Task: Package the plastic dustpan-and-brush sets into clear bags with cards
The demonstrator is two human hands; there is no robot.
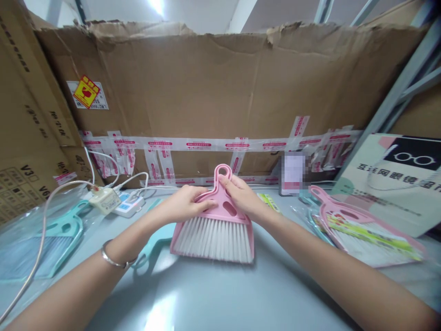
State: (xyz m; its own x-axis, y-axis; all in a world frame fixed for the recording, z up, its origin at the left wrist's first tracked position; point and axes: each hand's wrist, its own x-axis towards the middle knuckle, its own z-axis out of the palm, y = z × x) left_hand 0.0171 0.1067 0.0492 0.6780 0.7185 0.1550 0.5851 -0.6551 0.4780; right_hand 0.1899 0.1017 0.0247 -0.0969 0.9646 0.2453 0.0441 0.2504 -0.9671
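A pink hand brush [220, 212] with white bristles lies against a pink dustpan [251, 243], their handles lined up and pointing away from me. My left hand [189, 202] is closed on the left side of the pair, thumb across the brush head. At the handle, my right hand [241, 195] grips both pieces, its thumb near the hanging loop. Just behind and left of them, a teal handled piece [155, 243] rests on the table, partly hidden by the pink dustpan and my left forearm.
On the left lies a teal brush and dustpan set [65, 230] in clear plastic, near a plug adapter [105, 200] and a power strip [131, 204]. Pink packaged sets [344, 207] lie right, beside a printed bag [396, 184]. A phone [292, 172] leans against the taped cardboard [206, 92].
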